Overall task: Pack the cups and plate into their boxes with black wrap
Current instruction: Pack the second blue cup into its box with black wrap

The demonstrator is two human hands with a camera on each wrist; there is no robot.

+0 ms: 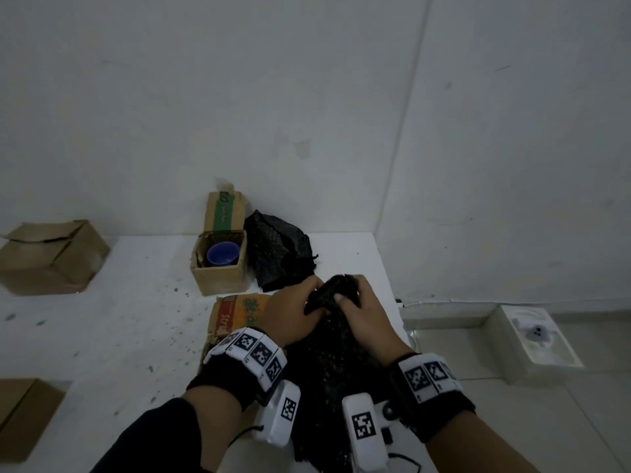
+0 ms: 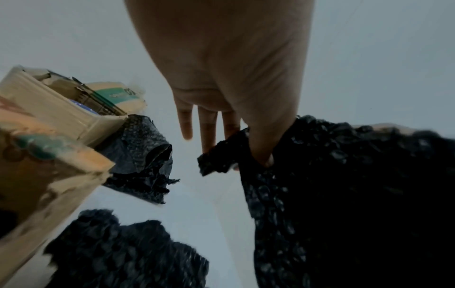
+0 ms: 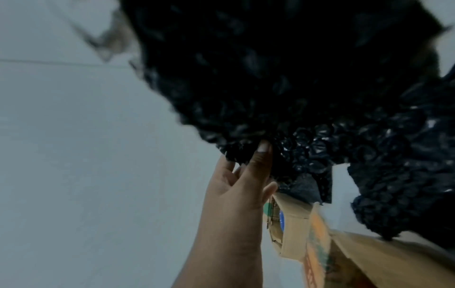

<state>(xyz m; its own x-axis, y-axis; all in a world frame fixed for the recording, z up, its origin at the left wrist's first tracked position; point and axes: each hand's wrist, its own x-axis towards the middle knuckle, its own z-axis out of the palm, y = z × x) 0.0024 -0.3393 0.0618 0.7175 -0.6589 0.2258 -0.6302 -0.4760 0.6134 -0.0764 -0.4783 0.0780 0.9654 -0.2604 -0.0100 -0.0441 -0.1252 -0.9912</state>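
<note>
Both hands, left (image 1: 296, 314) and right (image 1: 363, 314), each grip clamped on black wrap (image 1: 333, 339) above the counter (image 1: 136, 319), blue cup (image 1: 222, 254) boxed behind

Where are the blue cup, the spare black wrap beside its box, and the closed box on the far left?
blue cup (image 1: 222, 253): head view, on its inside.
spare black wrap (image 1: 278, 252): head view, its crumpled middle.
closed box (image 1: 51, 257): head view, its top flaps.

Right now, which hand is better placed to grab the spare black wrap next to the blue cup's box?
Left, probably. The left hand sits nearer the spare black wrap beside the open box with the blue cup. The right hand has its grip on the wrapped bundle and lies further right.
</note>
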